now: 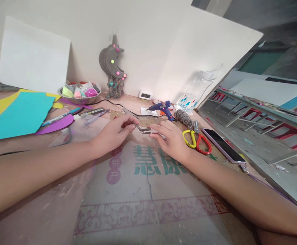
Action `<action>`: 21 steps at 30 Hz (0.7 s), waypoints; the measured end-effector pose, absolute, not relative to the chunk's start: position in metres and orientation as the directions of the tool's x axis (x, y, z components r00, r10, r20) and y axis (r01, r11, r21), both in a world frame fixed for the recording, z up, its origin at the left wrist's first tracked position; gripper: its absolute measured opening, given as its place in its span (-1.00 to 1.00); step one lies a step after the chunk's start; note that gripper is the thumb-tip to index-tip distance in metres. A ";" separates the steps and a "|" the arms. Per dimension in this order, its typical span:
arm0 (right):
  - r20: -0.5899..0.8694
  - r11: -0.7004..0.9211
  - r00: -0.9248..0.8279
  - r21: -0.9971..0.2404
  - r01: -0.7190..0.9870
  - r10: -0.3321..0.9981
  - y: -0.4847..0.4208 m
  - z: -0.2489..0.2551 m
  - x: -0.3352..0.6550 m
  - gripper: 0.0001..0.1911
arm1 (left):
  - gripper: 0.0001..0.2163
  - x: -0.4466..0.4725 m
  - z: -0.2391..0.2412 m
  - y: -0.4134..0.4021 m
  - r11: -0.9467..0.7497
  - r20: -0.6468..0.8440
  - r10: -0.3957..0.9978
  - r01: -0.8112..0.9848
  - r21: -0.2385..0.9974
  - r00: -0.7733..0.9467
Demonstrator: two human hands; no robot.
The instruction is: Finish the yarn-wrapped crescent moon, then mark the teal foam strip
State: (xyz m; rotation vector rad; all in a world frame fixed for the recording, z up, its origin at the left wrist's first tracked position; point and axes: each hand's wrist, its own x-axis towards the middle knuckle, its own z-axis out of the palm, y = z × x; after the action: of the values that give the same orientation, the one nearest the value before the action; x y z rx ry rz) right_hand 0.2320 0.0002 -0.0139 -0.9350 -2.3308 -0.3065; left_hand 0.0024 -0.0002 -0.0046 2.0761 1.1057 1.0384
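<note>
My left hand (118, 133) is closed in a pinch above the plastic sheet, holding a thin grey strand (138, 127) whose end sticks out to the right. Facing it, my right hand (169, 136) is closed around a small two-bladed metal tool (146, 131). Its narrow points are slightly apart and aim left at the strand's end. Whether it is small scissors or tweezers is not clear. Beneath both hands lies the translucent printed plastic sheet (128, 190).
Right of my hands are grey cord (184, 118), yellow-and-red-handled scissors (196, 141), a phone (223, 145) and a blue glue gun (161, 109). Coloured sheets (20, 115) and a metal bowl (79, 99) stand left. Behind are a moon ornament (112, 64), clock (145, 94) and jar (196, 90).
</note>
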 end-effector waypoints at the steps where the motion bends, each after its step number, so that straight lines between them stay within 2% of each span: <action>1: 0.610 0.725 -0.570 -0.010 0.688 0.550 0.000 -0.014 0.232 -0.73 | -0.85 0.003 -0.005 0.000 -0.499 0.367 0.859 0.424 0.756 0.357; 15: 0.607 0.724 -0.575 0.000 0.689 0.548 -0.001 -0.013 0.232 -0.76 | -0.85 0.003 -0.005 0.000 -0.498 0.358 0.860 0.439 0.748 0.365; 18: 0.629 0.713 -0.522 -0.074 0.697 0.576 -0.003 -0.012 0.231 -0.75 | -0.84 0.004 -0.005 -0.001 -0.496 0.353 0.858 0.426 0.756 0.373; 21: 0.666 0.654 -0.367 -0.243 0.716 0.649 0.001 -0.012 0.232 -0.70 | -0.85 0.005 -0.002 -0.003 -0.475 0.334 0.867 0.409 0.779 0.370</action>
State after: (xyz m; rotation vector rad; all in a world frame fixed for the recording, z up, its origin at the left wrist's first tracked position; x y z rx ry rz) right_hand 0.2321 0.0010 -0.0124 -1.0552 -2.1063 -0.1121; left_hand 0.0046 -0.0032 -0.0020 2.0434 1.0980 1.0053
